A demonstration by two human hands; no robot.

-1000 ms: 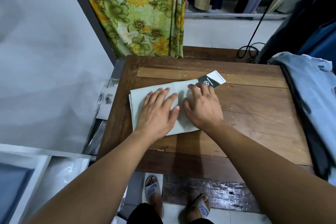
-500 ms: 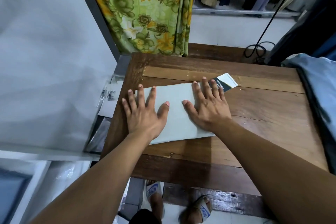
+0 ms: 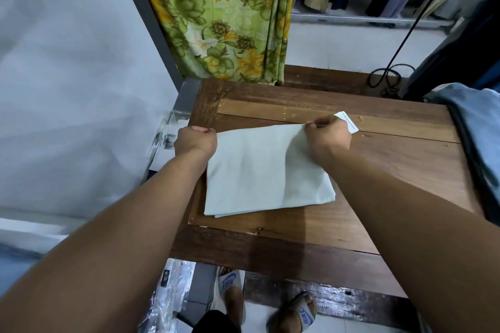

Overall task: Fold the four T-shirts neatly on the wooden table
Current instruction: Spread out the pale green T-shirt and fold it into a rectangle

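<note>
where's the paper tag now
Head view: the paper tag sticks out beyond the right hand, at the far right corner of the pale T-shirt on the wooden table.

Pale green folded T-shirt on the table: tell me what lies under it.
The pale green folded T-shirt rests on the brown wooden table. A white paper tag sticks out past the right hand at its far corner. Anything else beneath is covered.

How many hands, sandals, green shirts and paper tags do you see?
2 hands: left hand, right hand
2 sandals: left sandal, right sandal
1 pale green T-shirt
1 paper tag
Total: 6
</note>
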